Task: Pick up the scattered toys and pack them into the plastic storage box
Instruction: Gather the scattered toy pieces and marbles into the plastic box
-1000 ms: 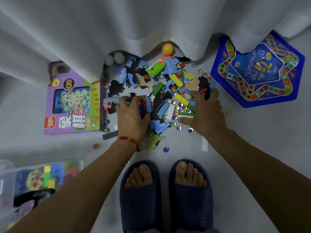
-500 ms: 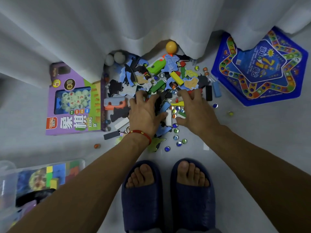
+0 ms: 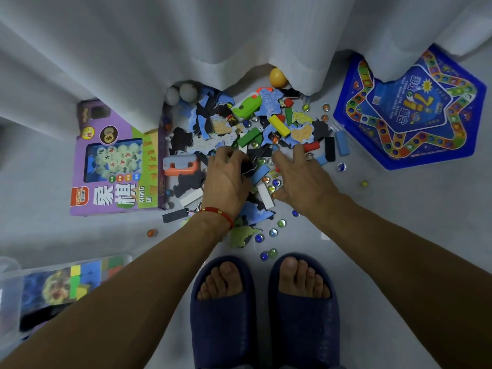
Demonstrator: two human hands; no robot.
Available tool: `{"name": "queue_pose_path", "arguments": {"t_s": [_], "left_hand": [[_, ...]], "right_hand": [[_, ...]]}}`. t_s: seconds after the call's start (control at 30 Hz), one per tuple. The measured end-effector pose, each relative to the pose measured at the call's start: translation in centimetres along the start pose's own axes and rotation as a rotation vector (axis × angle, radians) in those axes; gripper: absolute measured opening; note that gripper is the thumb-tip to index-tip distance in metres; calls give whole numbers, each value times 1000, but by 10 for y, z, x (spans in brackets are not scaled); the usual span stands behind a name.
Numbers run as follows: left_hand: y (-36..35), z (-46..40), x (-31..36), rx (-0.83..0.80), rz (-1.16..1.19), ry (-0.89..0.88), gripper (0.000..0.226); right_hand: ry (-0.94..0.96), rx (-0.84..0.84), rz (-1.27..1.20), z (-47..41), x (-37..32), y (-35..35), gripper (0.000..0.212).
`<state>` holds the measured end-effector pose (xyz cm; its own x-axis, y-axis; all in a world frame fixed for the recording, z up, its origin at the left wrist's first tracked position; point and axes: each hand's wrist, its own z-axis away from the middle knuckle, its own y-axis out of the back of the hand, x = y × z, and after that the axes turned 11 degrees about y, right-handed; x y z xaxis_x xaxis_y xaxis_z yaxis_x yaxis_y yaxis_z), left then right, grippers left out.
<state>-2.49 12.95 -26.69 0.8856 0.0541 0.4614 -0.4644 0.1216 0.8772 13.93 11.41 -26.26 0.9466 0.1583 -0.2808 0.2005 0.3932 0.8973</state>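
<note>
Left hand (image 3: 226, 179) grasps black puzzle piece (image 3: 247, 166); right hand (image 3: 300, 179) spread, released, on toy pile (image 3: 266, 129). White curtain (image 3: 213, 35) overhangs pile, xiangqi box (image 3: 117, 161), blue game board (image 3: 410, 110).

- The toy pile (image 3: 255, 145) lies at the centre of the frame, on the floor (image 3: 399, 214), just below the curtain (image 3: 213, 35).
- The chess box (image 3: 117, 161) lies left of the pile, its top edge under the curtain.
- The game board (image 3: 415, 113) lies at upper right.
- The storage box (image 3: 53, 288) sits at lower left.
- The left hand (image 3: 226, 182) and right hand (image 3: 300, 179) rest side by side on the pile.
- Two slippered feet (image 3: 266, 302) stand at bottom centre.
</note>
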Motion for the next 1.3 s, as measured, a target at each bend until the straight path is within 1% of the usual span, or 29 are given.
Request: {"name": "queue_pose_path", "arguments": {"t_s": [0.1,0.17,0.33,0.47,0.57,0.63,0.7,0.73,0.77,0.83,0.87,0.9,0.97,1.0,1.07,1.1,1.2,1.23,1.3], "left_hand": [[-1,-6,0,9,7,3,29],[0,-8,3,4,20,17,26],[9,-10,8,24,130,110,24],[18,-6,7,74,187,170,22],[31,7,8,104,261,267,18],[42,21,9,116,357,350,13],[57,35,10,129,440,382,11],[66,43,12,117,498,407,11],[76,50,16,96,585,450,11],[100,65,22,51,815,590,13],[114,72,23,20,940,657,10],[130,81,25,-19,1065,702,8],[164,100,27,-91,1236,730,9],[183,111,27,-103,1281,729,5],[219,133,20,-92,1346,703,5],[235,144,13,-70,1390,688,8],[281,178,-21,56,1490,712,19],[296,191,-35,105,1506,716,19],[321,219,-67,207,1490,736,10]], "right_hand": [[-26,6,52,-4,-3,-5,71],[-24,34,86,-5,-3,-8,64],[-5,96,66,-1,0,-12,56],[49,162,-52,5,5,-3,35],[63,222,-170,18,5,5,28],[-15,287,-259,29,7,10,28],[-105,242,-286,42,8,19,31],[-164,218,-356,49,9,25,31],[-245,227,-512,58,8,36,30],[-443,272,-915,73,-1,64,24],[-498,273,-1041,79,-8,81,21],[-514,259,-1131,86,-15,99,21],[-482,208,-1247,96,-35,137,27],[-450,177,-1265,102,-51,157,30],[-346,84,-1278,111,-88,194,20],[-288,24,-1254,116,-111,212,15],[-96,-139,-1087,131,-190,251,13],[-35,-191,-1045,135,-219,258,13],[81,-290,-978,140,-276,261,13]]}}
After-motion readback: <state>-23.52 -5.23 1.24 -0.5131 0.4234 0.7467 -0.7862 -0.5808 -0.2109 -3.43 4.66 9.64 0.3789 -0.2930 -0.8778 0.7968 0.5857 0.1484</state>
